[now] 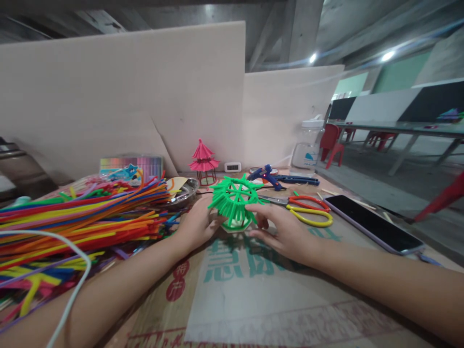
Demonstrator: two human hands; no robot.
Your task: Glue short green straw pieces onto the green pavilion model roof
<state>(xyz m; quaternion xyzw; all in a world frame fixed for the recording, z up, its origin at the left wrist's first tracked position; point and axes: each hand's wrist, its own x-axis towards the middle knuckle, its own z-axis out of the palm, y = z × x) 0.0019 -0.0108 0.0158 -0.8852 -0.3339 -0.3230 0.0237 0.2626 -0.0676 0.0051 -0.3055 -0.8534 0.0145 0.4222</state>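
Note:
A green pipe-cleaner structure [234,200] with spiky ends stands on the cardboard sheet [253,295] in the middle of the table. My left hand [195,224] cups its left side, fingers curled against it. My right hand [282,232] grips its right side, thumb and fingers pinched on the green strands. Both forearms reach in from the bottom edge.
A big pile of coloured pipe cleaners [79,217] fills the left. Behind stand a pink pagoda model [204,162], a marker box [130,168], a blue glue gun [270,175] and a water jug [307,147]. Scissors [308,210] and a phone [373,223] lie at the right. A white cable [68,270] crosses bottom left.

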